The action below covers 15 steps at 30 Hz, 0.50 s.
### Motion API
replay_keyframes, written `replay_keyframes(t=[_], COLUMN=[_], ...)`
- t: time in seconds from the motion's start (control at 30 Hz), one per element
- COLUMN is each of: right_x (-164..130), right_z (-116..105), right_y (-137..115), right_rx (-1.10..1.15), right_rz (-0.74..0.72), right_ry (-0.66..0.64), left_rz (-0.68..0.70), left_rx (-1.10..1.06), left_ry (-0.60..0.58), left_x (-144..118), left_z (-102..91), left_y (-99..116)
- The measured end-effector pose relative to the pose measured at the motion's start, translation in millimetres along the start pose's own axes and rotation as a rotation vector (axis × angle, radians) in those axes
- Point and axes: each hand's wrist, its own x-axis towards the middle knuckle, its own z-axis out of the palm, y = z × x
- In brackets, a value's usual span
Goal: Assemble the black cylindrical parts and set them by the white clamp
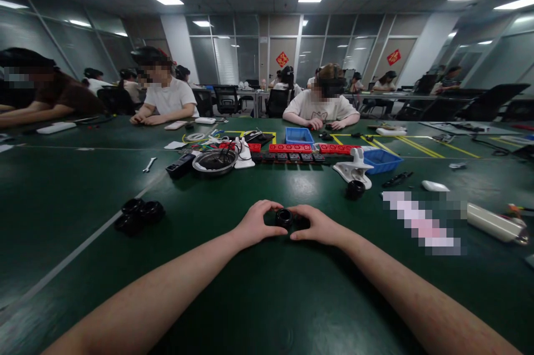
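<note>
A black, glossy ring-like part (284,218) with a round opening sits at the table's middle, between my two hands. My left hand (259,222) is curved around it, thumb in front and fingers behind, gripping it. From the other side my right hand (317,225) comes close, its fingers and thumb apart in a C shape. The right fingertips reach the ring's far edge; whether they press on it is hard to see. A dark patch lies inside the right hand's curve, too dim to make out. To the left, several similar black parts (139,213) are clustered together.
Another black part (355,189) stands by a white clip stand (354,168). Beyond are a metal bowl (214,162), red power strips (290,148) and blue trays (381,161). A wrench (149,164) lies left, a beige cylinder (496,222) right. People sit across the table (200,299).
</note>
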Motion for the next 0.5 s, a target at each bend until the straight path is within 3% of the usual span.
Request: replay_keyframes(t=[0.27,0.5], right_x=[6.2,-1.3], right_z=[-0.7,11.0], right_y=[4.4,-4.6], right_rx=[0.019,-0.045], right_rz=[-0.054,0.142], right_ry=[-0.058,0.086], left_rz=[0.023,0.007], left_rx=[-0.055,0.019], left_ry=[-0.105,-0.084], left_x=[3.2,-1.7], left_z=[-1.7,-1.8], left_y=[3.8,12.0])
